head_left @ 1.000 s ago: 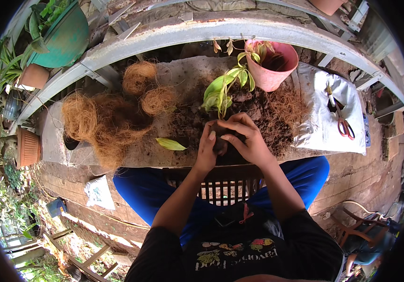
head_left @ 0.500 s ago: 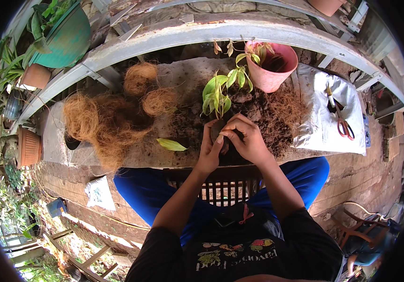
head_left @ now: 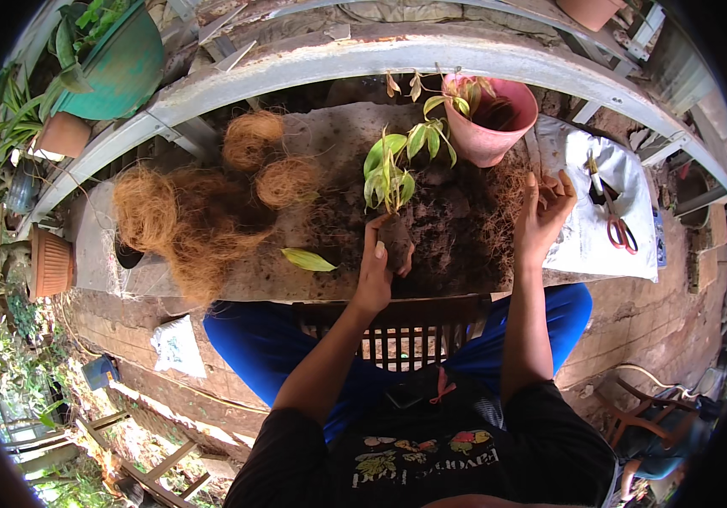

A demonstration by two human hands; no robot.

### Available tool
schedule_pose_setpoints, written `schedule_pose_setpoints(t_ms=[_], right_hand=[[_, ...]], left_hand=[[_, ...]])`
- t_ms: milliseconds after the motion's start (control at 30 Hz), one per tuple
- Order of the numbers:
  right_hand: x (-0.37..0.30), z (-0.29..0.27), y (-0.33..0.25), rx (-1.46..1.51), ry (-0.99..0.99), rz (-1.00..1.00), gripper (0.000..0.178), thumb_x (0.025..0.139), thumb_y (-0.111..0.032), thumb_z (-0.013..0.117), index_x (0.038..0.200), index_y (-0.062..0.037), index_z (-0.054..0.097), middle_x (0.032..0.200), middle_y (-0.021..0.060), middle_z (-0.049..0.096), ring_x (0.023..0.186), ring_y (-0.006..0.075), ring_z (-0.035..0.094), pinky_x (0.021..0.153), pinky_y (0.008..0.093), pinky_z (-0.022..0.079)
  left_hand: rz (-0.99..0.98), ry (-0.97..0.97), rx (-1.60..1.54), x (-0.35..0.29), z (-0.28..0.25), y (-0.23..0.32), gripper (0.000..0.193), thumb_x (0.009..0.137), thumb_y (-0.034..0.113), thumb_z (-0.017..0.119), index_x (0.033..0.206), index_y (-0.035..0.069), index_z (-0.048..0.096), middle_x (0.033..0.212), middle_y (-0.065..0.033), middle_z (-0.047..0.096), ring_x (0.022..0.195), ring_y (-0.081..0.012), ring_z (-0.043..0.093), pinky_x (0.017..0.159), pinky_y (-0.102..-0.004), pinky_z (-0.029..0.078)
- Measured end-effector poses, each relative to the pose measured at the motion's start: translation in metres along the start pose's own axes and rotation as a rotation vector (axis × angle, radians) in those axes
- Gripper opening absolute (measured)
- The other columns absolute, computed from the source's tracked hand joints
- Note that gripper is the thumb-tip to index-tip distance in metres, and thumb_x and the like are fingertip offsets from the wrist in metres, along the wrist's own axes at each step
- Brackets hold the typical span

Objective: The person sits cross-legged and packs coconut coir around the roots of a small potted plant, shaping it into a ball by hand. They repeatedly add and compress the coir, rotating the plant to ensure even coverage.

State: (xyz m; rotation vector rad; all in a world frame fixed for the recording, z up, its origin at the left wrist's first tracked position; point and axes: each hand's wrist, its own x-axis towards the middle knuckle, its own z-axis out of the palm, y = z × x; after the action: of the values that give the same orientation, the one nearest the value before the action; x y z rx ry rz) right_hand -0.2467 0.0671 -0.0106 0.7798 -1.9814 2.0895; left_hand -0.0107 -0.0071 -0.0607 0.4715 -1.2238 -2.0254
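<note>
My left hand (head_left: 372, 275) is wrapped round the dark soil ball (head_left: 396, 240) at the base of a small leafy plant (head_left: 391, 173), whose green and yellowing leaves point away from me. Away to the right, my right hand (head_left: 541, 218) is raised with its fingers apart and bent, and nothing shows in it. It hovers by the edge of the brown fibre (head_left: 512, 203) and the white sack (head_left: 579, 169). Loose dark soil (head_left: 448, 224) lies between the two hands. Beyond the soil, a pink pot (head_left: 486, 140) holds drooping stems.
Scissors (head_left: 619, 229) with orange-and-black handles lie on the sack. Tangled coconut fibre (head_left: 186, 216) covers the left of the table (head_left: 262, 284), near a single yellow-green leaf (head_left: 308, 260). A metal rail (head_left: 363, 57) runs along the far side. A terracotta pot (head_left: 52, 264) stands at the left.
My right hand has let go of the soil ball and moved right, toward the white sack. My left hand still holds the plant in nearly the same place.
</note>
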Motion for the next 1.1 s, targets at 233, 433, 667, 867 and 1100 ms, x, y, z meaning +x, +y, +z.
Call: schedule_pose_setpoints(t_ms=[233, 433, 667, 867, 1100], right_hand=[[-0.054, 0.017, -0.048, 0.000, -0.825, -0.239, 0.039, 0.077, -0.014, 0.087, 0.113, -0.0087, 0.075, 0.110, 0.0098, 0.063, 0.106, 0.0271, 0.060, 0.092, 0.0383, 0.049], [-0.076, 0.032, -0.038, 0.034, -0.856, -0.341, 0.028, 0.074, -0.010, 0.085, 0.102, -0.0125, 0.078, 0.097, 0.0046, 0.065, 0.095, 0.0247, 0.062, 0.085, 0.0378, 0.049], [-0.075, 0.035, -0.044, -0.104, -0.746, -0.440, 0.013, 0.078, -0.008, 0.081, 0.089, -0.0080, 0.072, 0.092, 0.0048, 0.069, 0.085, 0.0248, 0.066, 0.078, 0.0376, 0.049], [-0.070, 0.033, -0.035, -0.164, -0.593, -0.429, 0.013, 0.080, -0.004, 0.079, 0.087, -0.0066, 0.068, 0.091, 0.0087, 0.070, 0.081, 0.0261, 0.067, 0.075, 0.0378, 0.051], [-0.012, 0.016, -0.018, 0.077, 0.060, -0.091, 0.011, 0.091, -0.003, 0.074, 0.099, -0.0026, 0.067, 0.098, 0.0087, 0.070, 0.085, 0.0190, 0.066, 0.073, 0.0325, 0.053]], left_hand=[[0.023, -0.035, -0.011, -0.002, -0.006, -0.008, 0.065, 0.104, 0.062, 0.034, 0.145, 0.012, 0.032, 0.100, -0.0054, 0.055, 0.073, -0.0113, 0.048, 0.064, -0.0279, 0.041], [-0.016, 0.020, 0.036, -0.001, 0.000, -0.003, 0.064, 0.105, 0.060, 0.029, 0.145, 0.010, 0.031, 0.110, -0.0028, 0.053, 0.080, -0.0079, 0.049, 0.066, -0.0254, 0.042], [0.045, -0.051, 0.107, -0.001, -0.003, -0.005, 0.045, 0.109, 0.035, 0.042, 0.142, 0.005, 0.033, 0.096, -0.0006, 0.051, 0.070, -0.0047, 0.045, 0.061, -0.0222, 0.040], [0.026, -0.005, 0.039, -0.001, -0.002, -0.007, 0.037, 0.110, 0.028, 0.041, 0.138, 0.006, 0.035, 0.093, -0.0037, 0.052, 0.065, -0.0062, 0.042, 0.059, -0.0239, 0.040], [0.026, 0.010, -0.042, 0.000, -0.002, -0.003, 0.039, 0.109, 0.027, 0.041, 0.140, 0.006, 0.032, 0.094, -0.0091, 0.055, 0.063, -0.0098, 0.043, 0.058, -0.0261, 0.040]])
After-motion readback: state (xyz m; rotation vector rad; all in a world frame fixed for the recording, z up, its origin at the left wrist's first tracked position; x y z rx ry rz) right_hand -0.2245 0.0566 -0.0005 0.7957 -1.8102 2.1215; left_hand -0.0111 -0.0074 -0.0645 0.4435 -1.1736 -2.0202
